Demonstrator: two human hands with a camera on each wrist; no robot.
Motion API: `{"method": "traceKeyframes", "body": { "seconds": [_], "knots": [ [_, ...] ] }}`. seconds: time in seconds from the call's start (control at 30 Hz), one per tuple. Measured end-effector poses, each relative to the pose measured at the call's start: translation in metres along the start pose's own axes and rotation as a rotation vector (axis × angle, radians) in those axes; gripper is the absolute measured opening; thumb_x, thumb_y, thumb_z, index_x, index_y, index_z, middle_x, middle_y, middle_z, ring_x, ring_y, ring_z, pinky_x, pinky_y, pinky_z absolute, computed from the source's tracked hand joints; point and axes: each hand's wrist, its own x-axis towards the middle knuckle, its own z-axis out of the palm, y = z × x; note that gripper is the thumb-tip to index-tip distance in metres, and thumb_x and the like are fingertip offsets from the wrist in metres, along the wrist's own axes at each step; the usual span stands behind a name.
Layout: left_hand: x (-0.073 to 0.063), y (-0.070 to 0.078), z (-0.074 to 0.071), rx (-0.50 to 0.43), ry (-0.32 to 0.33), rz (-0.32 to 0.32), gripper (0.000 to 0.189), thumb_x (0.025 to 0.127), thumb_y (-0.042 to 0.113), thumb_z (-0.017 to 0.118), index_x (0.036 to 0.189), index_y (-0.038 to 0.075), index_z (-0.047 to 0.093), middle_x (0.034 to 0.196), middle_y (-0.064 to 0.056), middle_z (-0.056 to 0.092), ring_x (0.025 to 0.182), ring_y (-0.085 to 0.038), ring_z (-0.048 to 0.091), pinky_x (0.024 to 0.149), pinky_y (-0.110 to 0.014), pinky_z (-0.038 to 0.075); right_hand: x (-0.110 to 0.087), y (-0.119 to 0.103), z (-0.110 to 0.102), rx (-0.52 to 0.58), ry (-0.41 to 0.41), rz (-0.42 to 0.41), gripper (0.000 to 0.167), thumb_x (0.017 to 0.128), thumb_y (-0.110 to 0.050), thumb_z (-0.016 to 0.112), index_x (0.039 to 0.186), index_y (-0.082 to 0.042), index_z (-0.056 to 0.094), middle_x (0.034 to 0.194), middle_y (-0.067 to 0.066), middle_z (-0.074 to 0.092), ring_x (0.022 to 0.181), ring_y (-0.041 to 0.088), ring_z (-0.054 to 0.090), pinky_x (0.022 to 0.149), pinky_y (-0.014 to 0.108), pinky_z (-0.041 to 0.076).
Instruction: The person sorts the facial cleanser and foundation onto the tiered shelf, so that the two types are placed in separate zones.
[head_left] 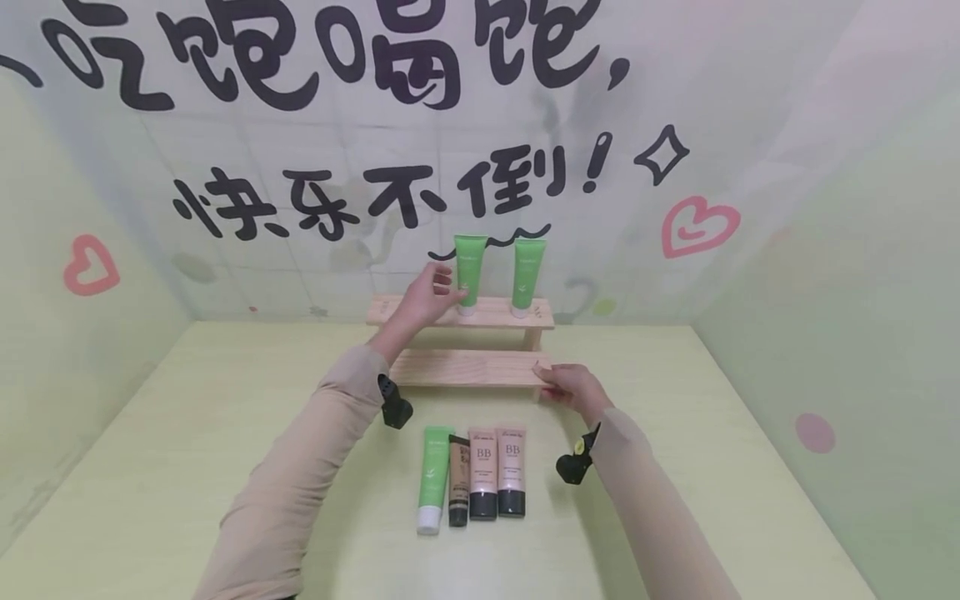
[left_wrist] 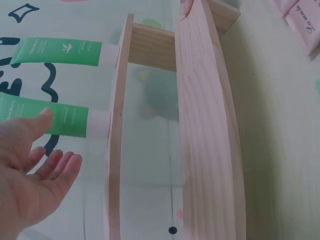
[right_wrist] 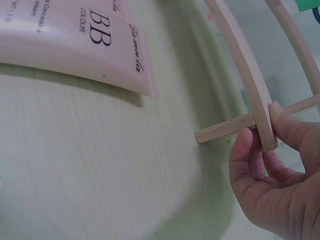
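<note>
A two-step wooden display rack stands near the back wall. On its upper step two green squeeze tubes stand upright on white caps, a left tube and a right tube. My left hand is beside the left tube; in the left wrist view its thumb overlaps the tube while the fingers stay loosely spread, not around it. With thumb above and fingers below, my right hand pinches the right end of the rack's lower step.
In front of the rack several tubes lie in a row: a green tube, a small brown tube with a black cap, and two pink BB cream tubes. Walls enclose the table at back and sides.
</note>
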Motion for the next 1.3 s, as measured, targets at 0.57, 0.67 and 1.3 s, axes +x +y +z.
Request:
{"method": "traceKeyframes", "body": {
  "seconds": [0.57, 0.67, 1.3],
  "knots": [
    [-0.046, -0.028, -0.027, 0.213, -0.153, -0.003, 0.044, 0.086, 0.022, 0.061, 0.121, 0.0, 0.046, 0.125, -0.02, 0.05, 0.115, -0.032, 0.05, 0.098, -0.042, 0.045, 0.001, -0.001, 0.0, -0.004, -0.017, 0.017, 0.056, 0.088, -0.016, 0.06, 0.133, 0.009, 0.037, 0.081, 0.003, 0.058, 0.063, 0.006, 0.056, 0.063, 0.015, 0.051],
    [-0.055, -0.035, -0.028, 0.244, -0.176, 0.005, 0.044, 0.086, 0.022, 0.061, 0.12, -0.001, 0.047, 0.125, -0.022, 0.051, 0.115, -0.034, 0.05, 0.099, -0.043, 0.044, 0.002, -0.003, -0.001, -0.003, -0.02, 0.011, 0.056, 0.088, -0.016, 0.06, 0.132, 0.009, 0.037, 0.08, 0.002, 0.057, 0.062, 0.006, 0.055, 0.063, 0.015, 0.051],
    [-0.096, -0.067, -0.013, 0.354, -0.375, 0.079, 0.038, 0.082, 0.02, 0.066, 0.111, 0.0, 0.054, 0.105, -0.011, 0.059, 0.096, -0.022, 0.057, 0.083, -0.035, 0.051, 0.005, -0.001, 0.0, 0.033, -0.029, 0.014, 0.055, 0.088, -0.015, 0.06, 0.132, 0.01, 0.037, 0.07, -0.002, 0.057, 0.061, 0.005, 0.055, 0.062, 0.015, 0.051]
  ]
}}
